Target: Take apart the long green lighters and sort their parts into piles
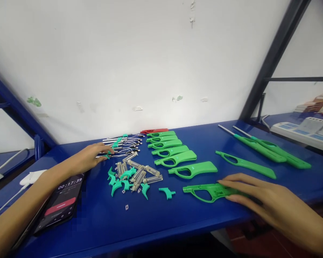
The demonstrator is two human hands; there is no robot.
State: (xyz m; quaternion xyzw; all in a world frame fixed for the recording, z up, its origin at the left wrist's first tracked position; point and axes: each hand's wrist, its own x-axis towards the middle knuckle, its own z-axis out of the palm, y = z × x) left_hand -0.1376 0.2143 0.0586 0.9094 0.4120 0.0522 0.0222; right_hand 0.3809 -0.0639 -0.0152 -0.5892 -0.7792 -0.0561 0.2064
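At the left back of the table, my left hand [95, 156] reaches to a row of thin metal lighter tubes [115, 142] with teal collars and wires. Its thumb and fingers close around the teal collar of the nearest tube [117, 155]. My right hand [254, 195] grips the handle end of an open green lighter shell half [207, 190], which lies on the table with its hollow side up. Just left of that shell lies a single teal trigger [167, 192]. More teal triggers [116, 187] are heaped with clear fuel tanks [138, 179] in the middle.
Several green shell halves [195, 169] stand in a column behind, with a red one [156, 131] at the back. To the right lie another green shell [247, 165] and two long-tubed lighters [269, 148]. A phone [60, 204] rests at left; a power strip [307, 132] sits far right.
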